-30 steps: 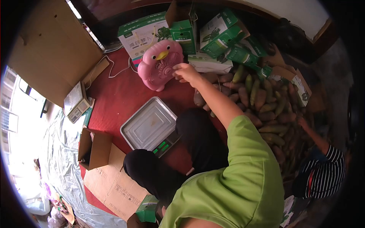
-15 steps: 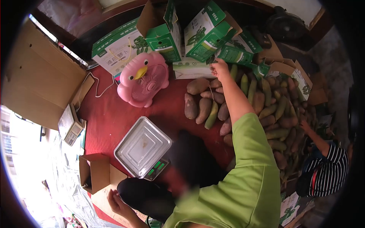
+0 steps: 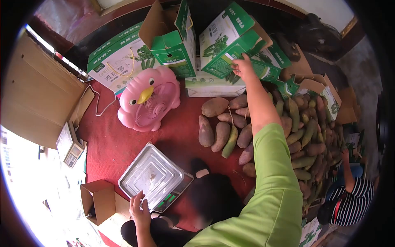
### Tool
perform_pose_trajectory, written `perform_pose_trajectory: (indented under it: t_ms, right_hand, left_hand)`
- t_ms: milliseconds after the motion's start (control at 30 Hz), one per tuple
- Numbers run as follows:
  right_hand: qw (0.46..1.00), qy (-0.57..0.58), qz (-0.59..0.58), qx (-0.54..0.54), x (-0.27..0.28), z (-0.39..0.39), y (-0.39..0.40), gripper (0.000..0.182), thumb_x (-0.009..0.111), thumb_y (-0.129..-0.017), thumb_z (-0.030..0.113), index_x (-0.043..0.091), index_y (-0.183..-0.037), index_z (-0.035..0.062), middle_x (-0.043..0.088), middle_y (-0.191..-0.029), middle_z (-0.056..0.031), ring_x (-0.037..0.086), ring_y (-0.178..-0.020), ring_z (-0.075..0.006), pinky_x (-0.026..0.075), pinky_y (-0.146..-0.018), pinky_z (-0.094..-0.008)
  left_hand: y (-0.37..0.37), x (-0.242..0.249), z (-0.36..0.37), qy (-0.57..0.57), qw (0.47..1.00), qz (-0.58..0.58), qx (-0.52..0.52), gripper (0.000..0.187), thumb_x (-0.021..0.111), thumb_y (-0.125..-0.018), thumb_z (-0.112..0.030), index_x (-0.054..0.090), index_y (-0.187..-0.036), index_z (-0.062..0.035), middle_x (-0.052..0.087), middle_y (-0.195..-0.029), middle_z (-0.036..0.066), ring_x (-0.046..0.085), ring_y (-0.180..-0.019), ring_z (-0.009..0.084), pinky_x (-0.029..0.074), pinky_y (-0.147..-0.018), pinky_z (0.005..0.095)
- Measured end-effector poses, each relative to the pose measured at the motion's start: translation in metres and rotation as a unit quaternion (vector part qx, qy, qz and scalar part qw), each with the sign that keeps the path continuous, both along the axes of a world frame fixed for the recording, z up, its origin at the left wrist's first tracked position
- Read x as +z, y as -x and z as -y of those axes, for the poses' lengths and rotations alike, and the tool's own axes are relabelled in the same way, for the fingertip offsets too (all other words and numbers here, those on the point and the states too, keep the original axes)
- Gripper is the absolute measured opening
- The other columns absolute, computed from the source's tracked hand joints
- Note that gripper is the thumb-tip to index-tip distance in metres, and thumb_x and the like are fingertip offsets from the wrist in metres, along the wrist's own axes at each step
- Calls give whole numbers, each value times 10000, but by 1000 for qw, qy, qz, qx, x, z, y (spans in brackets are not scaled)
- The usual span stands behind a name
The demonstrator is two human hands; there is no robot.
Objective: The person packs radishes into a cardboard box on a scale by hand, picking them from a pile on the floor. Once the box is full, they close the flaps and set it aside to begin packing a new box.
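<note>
Right hand on green box, left hand on scale tray.

Right hand (image 3: 243, 68) is stretched far forward, fingers (image 3: 235, 64) curled on the flap edge of a tilted green box (image 3: 224, 39) in the carton stack at the back; whether they pinch it, cannot tell. Left hand (image 3: 140, 211) lies flat near the body, fingers spread apart on the near rim of the steel tray (image 3: 150, 176) atop the scale (image 3: 172, 197). Under the right arm, sweet potatoes (image 3: 222, 127) lie piled on the red floor mat (image 3: 111, 144), more heaped to the right. Pink duck fan (image 3: 149, 103) stands left of the pile, beside a flat green box (image 3: 117, 57). Small brown carton (image 3: 98, 199) sits open, left of the tray. Another person in a striped sleeve (image 3: 354, 197) crouches at far right.
</note>
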State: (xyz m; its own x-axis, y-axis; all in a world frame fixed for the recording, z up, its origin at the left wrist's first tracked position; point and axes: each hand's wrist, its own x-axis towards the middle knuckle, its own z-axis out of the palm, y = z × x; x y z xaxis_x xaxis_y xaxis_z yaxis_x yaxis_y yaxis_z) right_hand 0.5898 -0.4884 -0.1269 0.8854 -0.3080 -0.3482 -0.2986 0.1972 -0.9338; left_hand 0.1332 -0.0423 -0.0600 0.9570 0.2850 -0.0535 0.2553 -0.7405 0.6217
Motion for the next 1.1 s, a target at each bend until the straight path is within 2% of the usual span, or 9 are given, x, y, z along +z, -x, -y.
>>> perform_pose_trajectory:
  t_ms: [167, 233, 367, 433, 500, 733, 833, 900, 1100]
  right_hand:
    - [999, -27, -10, 39, -1, -6, -13, 846, 640, -804, 77, 131, -1465, 216, 586, -1041, -60, 586, -822, -191, 443, -689, -379]
    - [999, -40, 10, 21, -4, -9, -15, 593, 626, -820, 83, 347, -1336, 164, 601, -1028, -51, 579, -844, -178, 444, -688, -376]
    - [994, -95, 41, 19, -8, -16, -11, 554, 642, -799, 62, 403, -1296, 119, 608, -990, -53, 606, -798, -179, 440, -678, -392]
    - [990, -123, 68, -7, 8, -27, 14, 158, 595, -845, 95, 534, -987, 130, 617, -961, -31, 572, -823, -147, 449, -669, -331]
    - [987, -134, 89, 13, 9, -25, 32, 169, 595, -857, 106, 528, -1010, 139, 607, -927, -21, 570, -788, -141, 446, -639, -295]
    - [950, -229, 179, -116, 33, -2, 150, 128, 620, -867, 128, 528, -955, 142, 574, -839, -1, 518, -681, -105, 397, -576, -258]
    - [952, -197, 203, -118, 57, 13, 217, 126, 630, -872, 146, 514, -920, 147, 566, -787, 6, 513, -643, -105, 403, -559, -274]
    - [954, -170, 218, -113, 92, 26, 263, 115, 619, -889, 172, 517, -918, 130, 564, -763, 4, 517, -623, -96, 404, -538, -247]
    - [967, -82, 219, -99, 162, 43, 317, 94, 619, -890, 168, 544, -919, 118, 560, -675, 11, 476, -501, -81, 360, -453, -229]
  left_hand:
    - [3, -3, -4, -5, 1000, -16, 7, 316, 575, -794, 25, 609, -1107, -1, 625, -891, 142, 629, -836, 282, 496, -752, 372]
    - [6, -2, -4, -12, 1000, -23, -8, 318, 575, -795, 27, 607, -1111, 1, 622, -882, 145, 627, -830, 284, 495, -747, 370]
    - [9, 4, -2, -18, 1000, -21, -13, 311, 574, -800, 30, 610, -1107, 3, 619, -876, 147, 625, -826, 287, 495, -740, 369]
    - [11, 6, 0, -23, 1000, -12, -14, 298, 574, -804, 33, 616, -1097, 2, 619, -878, 145, 630, -824, 283, 497, -734, 367]
    - [15, 11, 0, -27, 1000, -2, -16, 292, 575, -805, 33, 619, -1092, 1, 621, -874, 142, 634, -821, 281, 498, -731, 367]
    - [33, 26, -2, -48, 997, 65, -20, 261, 578, -824, 20, 628, -1079, -11, 624, -846, 131, 641, -802, 280, 502, -709, 364]
    - [49, 29, -3, -54, 995, 88, -17, 231, 583, -838, -10, 635, -1062, -18, 618, -839, 128, 632, -779, 282, 493, -694, 365]
    - [56, 37, -3, -45, 994, 100, -12, 214, 585, -846, -27, 638, -1053, -18, 613, -831, 130, 624, -765, 290, 486, -682, 370]
    - [60, 42, -7, -37, 988, 151, -8, 212, 586, -849, -29, 642, -1053, -43, 605, -802, 136, 620, -736, 299, 486, -660, 372]
